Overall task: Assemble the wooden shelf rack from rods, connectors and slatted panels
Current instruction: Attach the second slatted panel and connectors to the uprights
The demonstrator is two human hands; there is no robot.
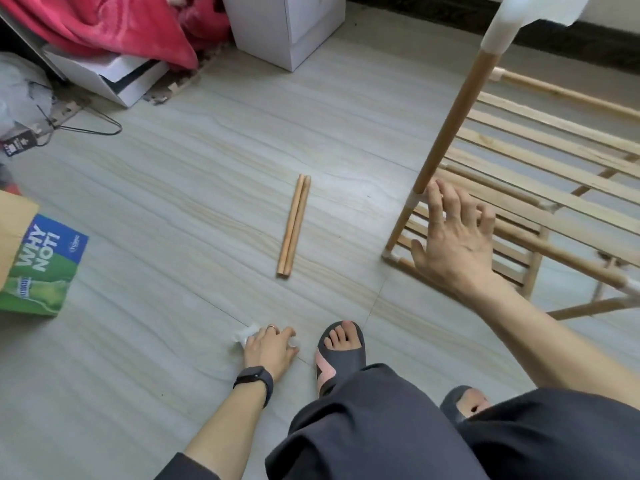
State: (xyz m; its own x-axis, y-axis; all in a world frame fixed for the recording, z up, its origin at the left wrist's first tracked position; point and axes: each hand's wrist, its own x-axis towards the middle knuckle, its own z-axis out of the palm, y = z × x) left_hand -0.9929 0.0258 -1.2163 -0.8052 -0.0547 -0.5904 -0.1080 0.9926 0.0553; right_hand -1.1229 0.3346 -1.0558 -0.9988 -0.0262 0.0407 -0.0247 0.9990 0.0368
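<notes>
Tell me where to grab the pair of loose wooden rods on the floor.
Grip the two pale wooden rods together at mid-length, coming straight down from above. They lie flat on the grey floor, side by side and touching, with bare floor on both sides for fingers to pinch across.

Rack (540,188) cut off at right edge; white item (246,333) mostly hidden under left hand (270,348).

My left hand (268,348) is pressed down low, fingers curled, a black band on its wrist. My right hand (453,237) is stretched forward, palm down, fingers spread wide and gripping nothing.
</notes>
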